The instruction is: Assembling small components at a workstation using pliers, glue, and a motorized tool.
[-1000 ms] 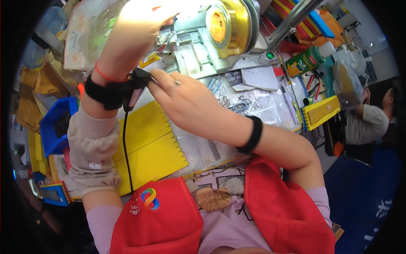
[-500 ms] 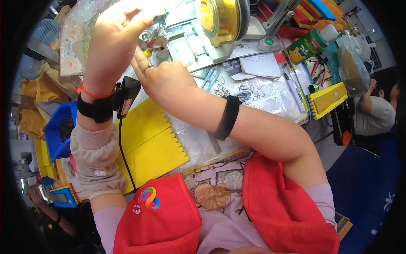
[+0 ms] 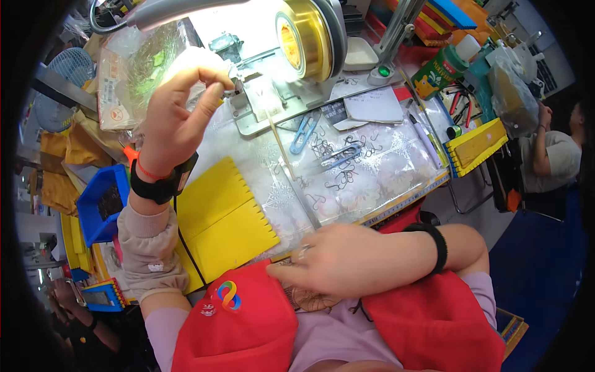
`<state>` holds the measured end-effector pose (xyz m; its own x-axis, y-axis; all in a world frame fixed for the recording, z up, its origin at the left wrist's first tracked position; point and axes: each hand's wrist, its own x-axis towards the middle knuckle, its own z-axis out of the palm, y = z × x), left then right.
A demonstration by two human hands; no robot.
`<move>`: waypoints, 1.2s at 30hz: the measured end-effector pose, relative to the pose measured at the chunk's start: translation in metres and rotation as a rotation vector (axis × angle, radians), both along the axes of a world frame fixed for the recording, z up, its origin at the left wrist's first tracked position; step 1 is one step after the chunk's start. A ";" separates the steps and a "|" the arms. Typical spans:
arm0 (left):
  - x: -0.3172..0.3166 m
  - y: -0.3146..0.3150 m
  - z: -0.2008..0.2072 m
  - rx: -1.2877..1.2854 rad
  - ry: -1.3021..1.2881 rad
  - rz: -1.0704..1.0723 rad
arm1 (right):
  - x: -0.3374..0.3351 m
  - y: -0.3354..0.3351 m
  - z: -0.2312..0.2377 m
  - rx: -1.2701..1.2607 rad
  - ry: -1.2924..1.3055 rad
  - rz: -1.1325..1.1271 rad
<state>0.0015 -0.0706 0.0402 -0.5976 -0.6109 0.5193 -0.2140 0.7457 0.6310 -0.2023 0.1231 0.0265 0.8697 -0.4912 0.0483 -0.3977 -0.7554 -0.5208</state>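
Note:
My left hand (image 3: 186, 115) is raised at the upper left beside a grey metal machine (image 3: 254, 127) with a large gold spool (image 3: 304, 40). Its thumb and bent fingers come together by the machine's small metal parts; glare hides what they pinch. Close to my chest, my right hand (image 3: 344, 260) has its fingers curled in, and I cannot make out anything between them. Several small dark hooks (image 3: 341, 180) lie scattered on the table, with a blue clipper-like tool (image 3: 341, 157) among them and another blue tool (image 3: 304, 133) nearer the machine.
A yellow board (image 3: 226, 223) with a notched edge lies by my left forearm, next to a blue bin (image 3: 102, 201) of small dark pieces. A lamp (image 3: 180, 9) hangs overhead. Paper pads (image 3: 375, 108), a green bottle (image 3: 440, 71) and a yellow notched block (image 3: 477, 146) stand rightward. Other people sit at both sides.
My right hand has left my left hand's side and come back toward my chest. My left hand stays up by the machine, slightly lower and to the right. The lamp now shows.

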 end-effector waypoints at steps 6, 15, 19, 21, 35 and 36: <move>0.006 0.004 0.008 -0.168 -0.120 -0.018 | -0.061 0.004 -0.042 -0.219 -0.066 -0.532; 0.011 -0.003 0.007 -0.178 -0.110 -0.009 | -0.075 -0.047 -0.068 -0.523 -0.118 -0.738; 0.007 0.000 0.009 -0.238 -0.116 -0.044 | -0.063 -0.055 -0.087 -0.482 -0.051 -0.724; 0.009 -0.001 0.009 -0.187 -0.082 -0.054 | -0.058 -0.055 -0.089 -0.485 -0.075 -0.727; -0.001 -0.028 -0.021 0.387 0.610 -0.085 | -0.078 -0.026 -0.116 -0.075 -1.189 -0.830; -0.002 -0.028 -0.022 0.393 0.607 -0.086 | -0.080 -0.027 -0.116 -0.157 -1.201 -0.813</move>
